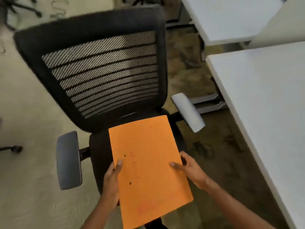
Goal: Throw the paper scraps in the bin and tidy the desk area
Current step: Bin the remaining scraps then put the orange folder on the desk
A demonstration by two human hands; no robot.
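Markings: faint reddish print on orange folder [149, 169], unreadable; two punched holes near its left edge
Left hand [112, 180]: clamps folder's left edge, thumb on top
Right hand [189, 169]: clamps folder's right edge, thumb on top, fingers beneath
Folder position: held between both hands, over seat of black mesh chair [102, 71]
Desk [267, 100]: white, right of chair

The black mesh office chair [99, 76] fills the middle. An orange folder [148, 162] covers most of its seat, so little seat shows. Right of the chair, the white desk [264, 113] leaves only a narrow floor gap. Left of the chair, beyond its armrest [68, 160], the floor lies open.
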